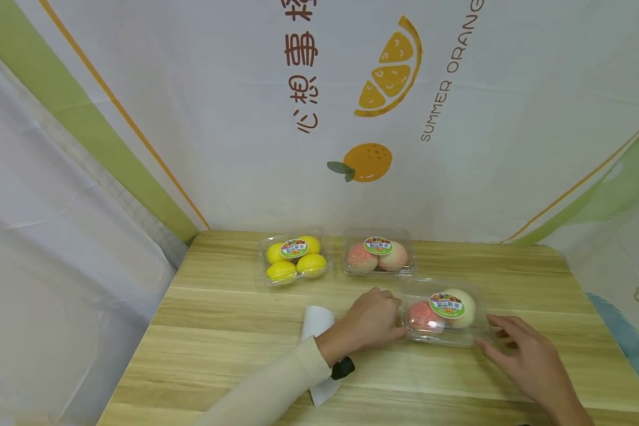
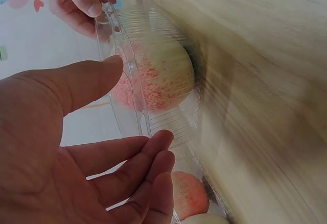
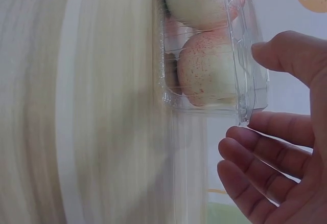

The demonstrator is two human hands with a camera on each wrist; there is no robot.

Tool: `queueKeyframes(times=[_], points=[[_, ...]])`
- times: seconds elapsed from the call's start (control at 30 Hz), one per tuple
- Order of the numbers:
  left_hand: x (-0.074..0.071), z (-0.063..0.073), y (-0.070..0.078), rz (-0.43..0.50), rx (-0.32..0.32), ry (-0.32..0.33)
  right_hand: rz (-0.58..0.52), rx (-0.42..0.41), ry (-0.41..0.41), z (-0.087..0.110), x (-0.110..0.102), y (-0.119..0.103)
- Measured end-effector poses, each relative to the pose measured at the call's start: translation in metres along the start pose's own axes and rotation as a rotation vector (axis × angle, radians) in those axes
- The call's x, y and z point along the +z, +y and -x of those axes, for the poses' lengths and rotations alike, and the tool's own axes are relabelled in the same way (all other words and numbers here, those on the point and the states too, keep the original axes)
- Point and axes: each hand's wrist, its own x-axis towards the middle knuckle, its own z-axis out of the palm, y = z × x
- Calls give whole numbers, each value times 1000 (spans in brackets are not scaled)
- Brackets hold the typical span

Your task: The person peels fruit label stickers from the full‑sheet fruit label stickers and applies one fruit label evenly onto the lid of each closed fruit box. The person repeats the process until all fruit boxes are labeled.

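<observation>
A clear plastic clamshell box (image 1: 471, 338) with peach-like fruits, one pinkish red (image 1: 425, 317) and one pale (image 1: 464, 313), sits on the table under an oval label (image 1: 447, 305). At its left end is my left hand (image 1: 375, 319), thumb by the lid rim, fingers loosely bent near the edge. My right hand (image 1: 529, 355) is at the opposite end. In the right wrist view, the thumb (image 3: 271, 55) lies along the lid and the other fingers, relaxed, are by the rim's corner. Neither hand visibly closes round the box; exact contact is hard to tell.
Behind stand a clear box of several yellow lemon-like fruits (image 1: 282, 271) and another of pink-speckled peaches (image 1: 363, 258). A white sheet or roll (image 1: 318, 321) lies partly under my left forearm. A printed white curtain (image 1: 245, 177) hangs beyond the wooden table (image 1: 207, 331).
</observation>
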Motion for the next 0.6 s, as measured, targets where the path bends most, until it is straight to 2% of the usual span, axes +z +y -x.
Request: queueKeyframes(times=[0.33, 0.6], points=[[-1, -12, 9, -2, -14, -56, 12, 23, 15, 1, -5, 5], [0, -23, 16, -27, -5, -83, 51, 106, -53, 3, -13, 14]])
